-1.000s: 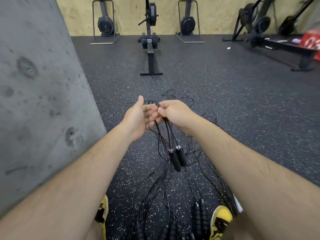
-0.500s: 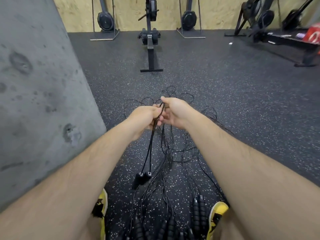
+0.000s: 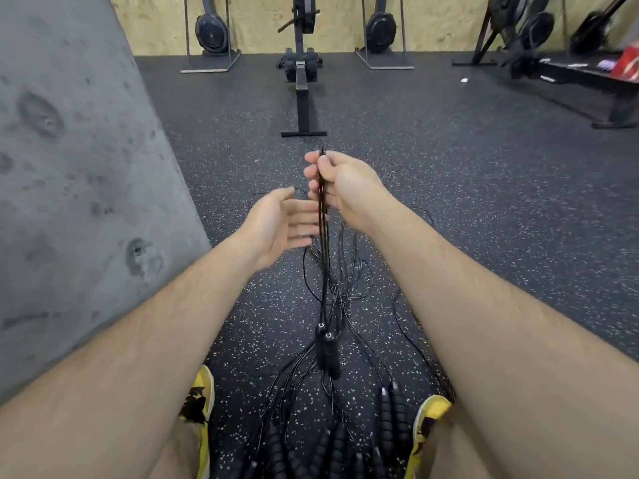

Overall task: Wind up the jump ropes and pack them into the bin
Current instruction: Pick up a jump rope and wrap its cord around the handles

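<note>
1. The right hand [image 3: 345,188] is raised in front of the person, its fingers and thumb curled round a doubled black rope [image 3: 323,243], with the fold poking out just above the fingertips.
2. The rope hangs straight down from that hand, and its two black handles [image 3: 327,350] dangle side by side well below it, between the forearms.
3. Whether the handles touch the floor [image 3: 449,202] or hang just above it cannot be told.
4. The left hand [image 3: 276,224] is just left of and slightly below the right hand, palm turned toward the rope, fingers straight and relaxed, holding nothing.
5. Its fingertips reach the hanging strands; whether they actually touch cannot be told.
6. Below both hands, a tangle of thin black ropes [image 3: 345,281] lies spread over the speckled floor.
7. Nearer the person than the dangling handles, more handles [image 3: 392,413] with ribbed grips lie in a row between two yellow shoes [image 3: 427,426].
8. A grey concrete wall [image 3: 76,202] stands close on the left hand's side.
9. Beyond the right hand, a rowing machine [image 3: 302,74] stretches away toward a plywood back wall, with other machines on either side of it.
10. Far off to the right of the right hand sits a dark low bench [image 3: 587,84] with a red object on it, too blurred to identify.
</note>
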The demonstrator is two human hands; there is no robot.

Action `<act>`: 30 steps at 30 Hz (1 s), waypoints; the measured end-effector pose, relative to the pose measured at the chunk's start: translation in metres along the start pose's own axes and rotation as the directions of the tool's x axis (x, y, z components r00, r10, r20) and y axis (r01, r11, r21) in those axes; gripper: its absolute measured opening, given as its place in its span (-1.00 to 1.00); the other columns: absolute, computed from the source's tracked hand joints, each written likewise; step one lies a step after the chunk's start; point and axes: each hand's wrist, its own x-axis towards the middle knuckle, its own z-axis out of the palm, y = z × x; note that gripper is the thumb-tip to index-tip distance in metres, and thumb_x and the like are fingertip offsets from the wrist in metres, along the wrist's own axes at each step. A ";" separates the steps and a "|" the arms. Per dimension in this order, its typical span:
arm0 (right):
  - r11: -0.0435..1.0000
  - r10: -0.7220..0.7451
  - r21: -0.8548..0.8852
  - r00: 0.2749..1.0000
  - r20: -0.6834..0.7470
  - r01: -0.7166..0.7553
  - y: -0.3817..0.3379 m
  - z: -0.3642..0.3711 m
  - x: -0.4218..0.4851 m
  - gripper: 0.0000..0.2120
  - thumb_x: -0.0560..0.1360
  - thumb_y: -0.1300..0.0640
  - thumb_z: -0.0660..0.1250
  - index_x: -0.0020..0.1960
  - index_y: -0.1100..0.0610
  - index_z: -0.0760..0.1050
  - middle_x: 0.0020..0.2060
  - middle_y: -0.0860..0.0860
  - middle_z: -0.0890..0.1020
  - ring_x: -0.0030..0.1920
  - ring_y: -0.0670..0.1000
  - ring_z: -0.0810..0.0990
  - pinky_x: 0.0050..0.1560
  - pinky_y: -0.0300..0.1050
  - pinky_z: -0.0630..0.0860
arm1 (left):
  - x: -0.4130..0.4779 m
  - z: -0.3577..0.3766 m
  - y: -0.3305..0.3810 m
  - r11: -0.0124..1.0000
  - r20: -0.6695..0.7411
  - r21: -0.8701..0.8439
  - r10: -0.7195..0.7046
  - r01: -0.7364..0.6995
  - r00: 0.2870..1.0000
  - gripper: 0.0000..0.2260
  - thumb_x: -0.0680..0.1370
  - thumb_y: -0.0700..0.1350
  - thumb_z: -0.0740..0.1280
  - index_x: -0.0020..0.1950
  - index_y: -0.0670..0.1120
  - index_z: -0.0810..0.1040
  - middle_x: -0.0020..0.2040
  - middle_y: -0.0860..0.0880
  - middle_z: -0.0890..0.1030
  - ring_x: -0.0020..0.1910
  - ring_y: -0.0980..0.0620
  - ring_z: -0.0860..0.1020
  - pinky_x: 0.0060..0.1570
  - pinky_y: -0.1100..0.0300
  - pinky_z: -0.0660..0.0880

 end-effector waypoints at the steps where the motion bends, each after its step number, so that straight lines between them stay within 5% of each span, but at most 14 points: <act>1: 0.995 0.007 -0.099 1.000 0.017 -0.005 0.002 -0.001 -0.002 -0.76 0.69 0.22 0.10 0.04 0.14 0.55 -0.20 -0.01 0.60 -0.26 -0.06 0.55 -0.20 -0.20 0.53 | 0.003 0.000 0.003 0.999 -0.004 -0.043 0.015 -0.015 1.000 -0.45 0.71 0.19 -0.04 0.17 -0.14 0.60 0.06 -0.14 0.72 0.07 -0.11 0.67 0.07 0.01 0.50; 4: 0.942 0.156 -0.323 0.973 0.169 -0.095 0.013 -0.005 -0.010 -0.77 0.67 0.23 0.15 0.09 0.21 0.58 -0.14 0.06 0.66 -0.16 0.03 0.65 -0.11 -0.09 0.57 | 0.011 0.005 0.012 0.981 0.002 -0.191 0.036 -0.034 0.999 -0.46 0.70 0.25 0.03 -0.11 -0.09 0.60 -0.38 0.00 0.52 -0.42 0.01 0.45 -0.33 0.14 0.41; 7: 0.900 0.322 -0.378 0.917 0.236 -0.219 0.020 -0.009 -0.022 -0.79 0.65 0.24 0.16 0.10 0.25 0.56 -0.08 0.13 0.71 -0.05 0.08 0.71 0.06 -0.01 0.62 | 0.014 0.014 0.016 0.972 -0.097 -0.234 0.003 -0.026 0.995 -0.66 0.72 0.07 0.17 0.01 -0.13 0.60 -0.34 0.03 0.49 -0.47 0.08 0.40 -0.56 0.25 0.38; 11: 0.922 0.354 -0.194 0.932 0.080 -0.334 0.017 -0.012 -0.021 -0.78 0.55 0.22 0.13 -0.05 0.19 0.56 -0.08 0.16 0.69 0.06 0.20 0.67 0.19 0.08 0.55 | 0.013 0.021 0.013 0.977 -0.133 0.078 0.205 -0.196 0.970 -0.71 0.71 -0.09 0.20 -0.13 -0.10 0.60 -0.36 0.09 0.56 -0.33 0.08 0.52 -0.11 0.15 0.51; 14: 0.928 0.372 -0.026 0.928 -0.010 -0.372 0.011 -0.004 -0.013 -0.82 0.51 0.21 0.13 -0.14 0.13 0.51 -0.32 0.03 0.59 -0.17 0.12 0.61 0.29 0.17 0.45 | 0.004 0.016 0.012 0.916 -0.111 0.331 0.276 -0.227 0.955 -0.70 0.70 -0.07 0.20 -0.08 -0.13 0.65 -0.30 0.04 0.59 -0.22 0.05 0.56 0.12 0.12 0.47; 17: 0.913 0.386 0.190 0.915 -0.113 -0.362 0.007 0.004 -0.004 -0.77 0.48 0.19 0.15 -0.03 0.27 0.52 -0.30 0.07 0.64 -0.33 0.07 0.57 0.07 0.06 0.60 | -0.007 0.003 0.006 0.881 -0.097 0.424 0.276 -0.211 0.956 -0.71 0.71 -0.08 0.20 -0.05 -0.17 0.64 -0.29 0.00 0.62 -0.21 0.03 0.58 0.14 0.04 0.48; 19: 0.917 0.376 0.183 0.921 -0.100 -0.355 0.008 0.008 -0.001 -0.73 0.56 0.09 0.20 0.02 0.28 0.56 -0.20 0.07 0.65 -0.30 0.06 0.57 -0.15 -0.10 0.56 | -0.015 -0.001 0.002 0.879 -0.020 0.441 0.215 -0.184 0.976 -0.73 0.71 -0.12 0.19 -0.06 -0.12 0.62 -0.27 -0.01 0.62 -0.22 0.02 0.59 0.06 0.00 0.51; 24: 0.997 0.064 -0.021 0.986 -0.156 -0.068 0.007 0.021 -0.004 -0.85 0.62 0.15 0.28 0.08 0.19 0.58 -0.25 -0.02 0.62 -0.22 -0.01 0.54 -0.21 -0.07 0.47 | -0.016 -0.006 0.002 0.965 0.052 0.225 0.127 -0.135 0.991 -0.76 0.71 -0.11 0.18 0.14 -0.16 0.62 -0.04 -0.09 0.72 0.04 -0.13 0.70 0.28 -0.11 0.53; 26: 0.996 -0.057 -0.078 0.991 -0.120 0.048 0.001 0.023 -0.006 -0.88 0.63 0.14 0.27 0.06 0.14 0.56 -0.23 -0.03 0.63 -0.21 -0.04 0.57 -0.28 -0.11 0.47 | -0.016 -0.007 0.010 0.992 0.028 -0.001 0.126 -0.126 0.992 -0.68 0.70 -0.06 0.12 0.16 -0.19 0.62 0.04 -0.15 0.72 0.08 -0.16 0.69 0.21 -0.05 0.54; 30: 0.943 -0.146 -0.299 0.989 0.014 0.144 -0.001 0.017 -0.016 -0.87 0.63 0.16 0.26 -0.02 0.09 0.58 -0.22 -0.05 0.67 -0.21 -0.08 0.65 -0.11 -0.07 0.63 | -0.002 -0.007 0.026 0.954 -0.067 -0.283 0.082 -0.097 0.994 -0.54 0.71 0.17 0.06 0.10 -0.17 0.55 -0.04 -0.11 0.67 -0.07 -0.05 0.66 0.03 0.04 0.54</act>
